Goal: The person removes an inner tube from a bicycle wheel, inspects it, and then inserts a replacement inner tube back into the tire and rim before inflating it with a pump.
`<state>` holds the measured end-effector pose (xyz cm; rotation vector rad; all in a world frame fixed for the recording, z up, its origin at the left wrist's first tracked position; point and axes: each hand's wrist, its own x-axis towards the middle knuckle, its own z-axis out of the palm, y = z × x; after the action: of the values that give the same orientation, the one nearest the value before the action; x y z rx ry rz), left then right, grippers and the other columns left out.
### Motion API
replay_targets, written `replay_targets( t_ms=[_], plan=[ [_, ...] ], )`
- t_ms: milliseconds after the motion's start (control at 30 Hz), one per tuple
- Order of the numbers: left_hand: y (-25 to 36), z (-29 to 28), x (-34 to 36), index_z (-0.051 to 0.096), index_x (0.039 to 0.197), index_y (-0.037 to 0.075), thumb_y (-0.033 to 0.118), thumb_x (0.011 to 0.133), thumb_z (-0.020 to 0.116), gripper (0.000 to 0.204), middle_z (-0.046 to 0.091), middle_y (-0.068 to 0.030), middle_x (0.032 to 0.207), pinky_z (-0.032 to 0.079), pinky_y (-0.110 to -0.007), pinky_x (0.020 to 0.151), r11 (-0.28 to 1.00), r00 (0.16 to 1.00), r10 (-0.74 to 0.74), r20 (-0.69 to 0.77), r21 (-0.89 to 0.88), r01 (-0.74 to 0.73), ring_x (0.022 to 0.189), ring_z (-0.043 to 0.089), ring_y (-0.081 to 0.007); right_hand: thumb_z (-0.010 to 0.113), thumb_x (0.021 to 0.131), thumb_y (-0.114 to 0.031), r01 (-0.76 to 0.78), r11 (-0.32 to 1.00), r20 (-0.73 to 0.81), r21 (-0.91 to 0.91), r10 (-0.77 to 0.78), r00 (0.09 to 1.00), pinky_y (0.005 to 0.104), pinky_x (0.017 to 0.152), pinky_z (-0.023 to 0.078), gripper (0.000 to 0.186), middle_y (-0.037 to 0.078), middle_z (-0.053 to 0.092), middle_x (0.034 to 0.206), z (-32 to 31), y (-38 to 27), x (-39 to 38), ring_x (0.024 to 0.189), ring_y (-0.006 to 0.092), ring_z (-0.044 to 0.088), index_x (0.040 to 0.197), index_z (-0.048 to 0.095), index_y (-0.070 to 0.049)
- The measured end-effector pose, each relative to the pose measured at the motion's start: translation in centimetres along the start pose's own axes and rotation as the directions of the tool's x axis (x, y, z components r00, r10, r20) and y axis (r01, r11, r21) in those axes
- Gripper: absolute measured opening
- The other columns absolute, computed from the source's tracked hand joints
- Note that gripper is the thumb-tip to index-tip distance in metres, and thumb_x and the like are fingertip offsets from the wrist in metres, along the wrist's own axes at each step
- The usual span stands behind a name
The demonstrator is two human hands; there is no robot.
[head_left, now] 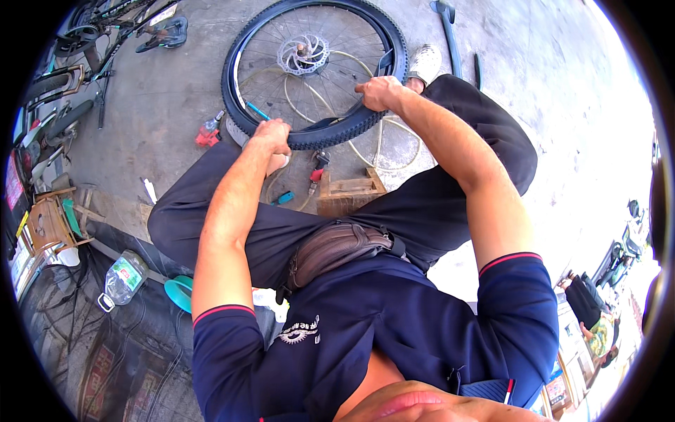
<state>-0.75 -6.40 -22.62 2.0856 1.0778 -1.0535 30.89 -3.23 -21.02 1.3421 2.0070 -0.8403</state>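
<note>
A bicycle wheel (302,81) with a disc brake rotor (303,54) lies flat on the floor in front of me, a black knobby tyre (316,138) around it. My left hand (273,135) is closed at the near left edge of the tyre; a thin blue rod (258,110) sticks out from it over the rim. At the near right edge, my right hand (380,93) has its fingers curled over the tyre. Beside that hand a loose black band (384,62), perhaps inner tube, shows inside the tyre. The fingertips of both hands are partly hidden.
A pale hose (378,144) loops under and beside the wheel. Near my legs are a wooden block (350,191), a red air tool (318,173) and another red tool (209,131). A pump (450,35) lies far right; bicycles (84,42) and a plastic bottle (124,278) are left.
</note>
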Motion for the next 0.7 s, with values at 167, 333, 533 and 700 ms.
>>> replay_targets(
  t_ms=[167, 333, 533, 700],
  plan=[
    [1.9, 1.8, 1.5, 0.066, 0.131, 0.008, 0.045, 0.072, 0.086, 0.073, 0.066, -0.0192, 0.127, 0.051, -0.047, 0.101, 0.906, 0.971, 0.124, -0.203, -0.375, -0.194, 0.12, 0.063, -0.0355, 0.054, 0.093, -0.02, -0.018, 1.0, -0.044, 0.019, 0.019, 0.999, 0.0426, 0.099, 0.055, 0.038, 0.015, 0.071, 0.13, 0.3, 0.3, 1.7, 0.121, 0.0309, 0.068, 0.126, 0.072, -0.015],
    [2.3, 0.8, 3.6, 0.077, 0.111, 0.004, 0.049, 0.083, 0.078, 0.053, 0.076, -0.0221, 0.101, 0.052, -0.043, 0.091, 0.697, 0.981, 0.17, -0.099, -0.691, -0.19, 0.101, 0.072, -0.0353, 0.058, 0.093, -0.015, -0.061, 0.997, -0.002, -0.055, 0.061, 0.998, 0.0415, 0.093, 0.058, 0.032, 0.013, 0.073, 0.125, -0.6, 0.7, 1.4, 0.115, 0.0298, 0.071, 0.118, 0.076, -0.01],
    [4.5, 2.2, 7.0, 0.079, 0.11, 0.009, 0.045, 0.093, 0.068, 0.041, 0.075, -0.0196, 0.114, 0.053, -0.043, 0.094, 0.774, 0.993, 0.116, 0.022, -0.628, -0.076, 0.106, 0.071, -0.035, 0.058, 0.094, -0.019, -0.072, 0.992, 0.255, -0.103, 0.096, 0.962, 0.0424, 0.102, 0.053, 0.039, 0.012, 0.069, 0.134, -0.8, 0.6, 2.0, 0.127, 0.0281, 0.065, 0.129, 0.072, -0.012],
    [8.4, 5.0, 7.7, 0.076, 0.116, 0.003, 0.025, 0.094, 0.071, 0.031, 0.077, -0.0163, 0.109, 0.054, -0.039, 0.088, 0.514, 0.968, 0.178, -0.179, -0.821, -0.246, 0.098, 0.073, -0.0251, 0.054, 0.097, -0.022, -0.055, 0.974, 0.317, -0.219, 0.124, 0.94, 0.0448, 0.104, 0.049, 0.042, 0.009, 0.066, 0.141, 0.0, 0.6, 0.5, 0.133, 0.027, 0.061, 0.134, 0.07, -0.013]
  ],
)
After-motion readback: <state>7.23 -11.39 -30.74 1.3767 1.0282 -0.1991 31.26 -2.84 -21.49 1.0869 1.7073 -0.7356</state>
